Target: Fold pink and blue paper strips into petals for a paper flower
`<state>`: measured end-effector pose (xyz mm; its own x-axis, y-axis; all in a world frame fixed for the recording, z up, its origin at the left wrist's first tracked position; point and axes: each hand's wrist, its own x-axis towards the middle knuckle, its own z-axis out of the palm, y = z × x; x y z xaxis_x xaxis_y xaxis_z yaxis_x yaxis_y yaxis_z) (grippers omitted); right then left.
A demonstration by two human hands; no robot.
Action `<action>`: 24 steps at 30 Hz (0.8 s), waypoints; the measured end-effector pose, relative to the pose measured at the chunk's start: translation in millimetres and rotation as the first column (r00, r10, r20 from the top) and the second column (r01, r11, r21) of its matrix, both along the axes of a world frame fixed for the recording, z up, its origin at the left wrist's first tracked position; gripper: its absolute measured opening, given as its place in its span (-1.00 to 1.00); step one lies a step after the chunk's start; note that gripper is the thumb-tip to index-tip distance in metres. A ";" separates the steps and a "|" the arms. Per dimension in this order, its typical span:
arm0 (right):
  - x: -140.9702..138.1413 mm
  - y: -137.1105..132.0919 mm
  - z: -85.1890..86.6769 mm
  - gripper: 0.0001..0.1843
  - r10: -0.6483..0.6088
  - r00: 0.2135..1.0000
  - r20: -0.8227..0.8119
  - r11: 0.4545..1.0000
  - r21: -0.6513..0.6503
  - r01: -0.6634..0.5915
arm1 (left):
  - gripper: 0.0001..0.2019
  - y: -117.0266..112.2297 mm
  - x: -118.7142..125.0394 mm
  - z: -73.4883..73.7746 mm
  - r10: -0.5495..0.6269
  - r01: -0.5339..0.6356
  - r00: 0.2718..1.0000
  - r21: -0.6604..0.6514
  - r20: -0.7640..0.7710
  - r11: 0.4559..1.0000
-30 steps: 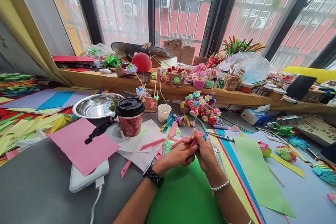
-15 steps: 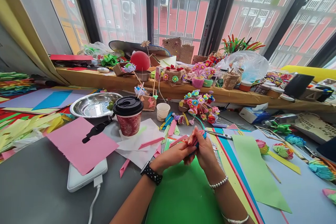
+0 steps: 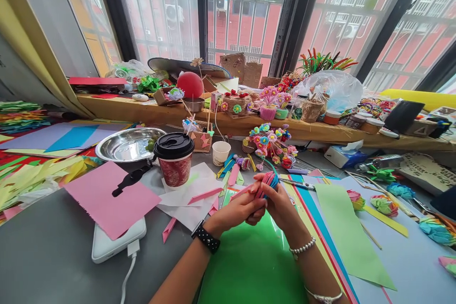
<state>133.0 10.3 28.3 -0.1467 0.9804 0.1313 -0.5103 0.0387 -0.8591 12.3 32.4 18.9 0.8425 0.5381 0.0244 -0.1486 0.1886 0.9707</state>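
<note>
Both my hands meet over a bright green sheet (image 3: pixel 249 261) at the table's front. My left hand (image 3: pixel 238 210), with a black watch on its wrist, pinches a small pink and blue folded paper piece (image 3: pixel 268 181) from the left. My right hand (image 3: pixel 283 206), with a bead bracelet, wraps its fingers round the same piece from the right. A thin green stem curves up from the piece toward a cluster of small paper flowers (image 3: pixel 272 145). Loose pink paper strips (image 3: pixel 206 194) lie just left of my hands.
A lidded red coffee cup (image 3: pixel 175 157), a steel bowl (image 3: pixel 124 145), a pink sheet (image 3: pixel 112 197) over a white power bank (image 3: pixel 117 244) sit left. Scissors (image 3: pixel 297 183), coloured paper sheets (image 3: pixel 351 232) and paper flowers lie right. A wooden ledge (image 3: pixel 320 129) crowded with crafts runs behind.
My hands have turned the paper piece and raised it slightly; more of its pink and blue folds now show above my fingers. The view has shifted a little.
</note>
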 end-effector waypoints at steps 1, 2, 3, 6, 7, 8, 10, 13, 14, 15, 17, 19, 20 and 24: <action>1.4 -0.8 1.1 -0.75 0.014 1.000 0.011 1.000 -0.001 -0.014 | -0.65 -0.2 0.0 0.5 0.009 -0.009 1.000 -0.004 0.022 1.000; 2.3 -1.4 2.1 -0.72 0.025 0.999 0.024 1.000 0.000 -0.025 | -0.65 -0.3 -0.1 0.8 0.017 -0.017 0.999 -0.008 0.041 1.000; 2.8 -1.8 2.8 -0.71 0.036 0.999 0.035 0.999 0.003 -0.036 | -0.65 -0.4 -0.1 0.9 0.023 -0.022 0.998 -0.013 0.056 1.000; 1.9 -0.9 2.6 -0.67 0.048 0.997 0.056 0.999 0.008 -0.049 | -0.65 -0.5 0.1 0.2 0.051 -0.050 0.996 -0.018 0.068 0.999; 0.8 -0.2 1.9 -0.67 0.033 0.998 0.061 0.999 0.004 -0.034 | -0.65 -0.4 0.0 -0.1 0.060 -0.060 0.996 -0.014 0.059 0.998; -0.6 0.5 0.9 -0.67 0.008 0.998 0.066 1.000 0.002 -0.008 | -0.65 -0.4 0.0 -0.3 0.069 -0.069 0.997 -0.003 0.045 0.998; -4.1 1.6 -1.1 -0.69 -0.059 0.995 0.075 0.998 0.003 0.059 | -0.65 -0.1 -0.4 -0.4 0.085 -0.086 0.996 0.029 0.017 0.996; -8.5 1.7 -2.7 -0.69 -0.127 0.987 0.100 0.992 0.016 0.126 | -0.65 0.2 -0.5 -0.1 0.098 -0.097 0.995 0.049 -0.008 0.994; -9.2 1.5 -2.7 -0.68 -0.140 0.983 0.116 0.990 0.019 0.138 | -0.65 0.3 -0.3 -0.2 0.100 -0.099 0.995 0.046 -0.011 0.994; -9.4 1.2 -2.5 -0.67 -0.152 0.979 0.135 0.988 0.023 0.150 | -0.64 0.5 0.0 -0.6 0.103 -0.102 0.995 0.042 -0.013 0.994; -8.4 1.0 -1.6 -0.63 -0.182 0.965 0.188 0.983 0.043 0.177 | -0.63 1.1 1.2 -2.1 0.122 -0.121 0.992 0.042 -0.016 0.992; -6.1 1.5 -0.7 -0.60 -0.227 0.938 0.264 0.974 0.088 0.211 | -0.64 1.9 2.4 -4.3 0.157 -0.156 0.987 0.061 -0.024 0.986; -4.7 2.0 -0.4 -0.60 -0.260 0.914 0.311 0.965 0.120 0.233 | -0.65 2.4 3.0 -5.4 0.178 -0.175 0.983 0.080 -0.034 0.981; -1.0 3.4 -0.4 -0.62 -0.399 0.778 0.485 0.916 0.252 0.313 | -0.69 3.6 3.1 -8.1 0.242 -0.220 0.965 0.185 -0.106 0.958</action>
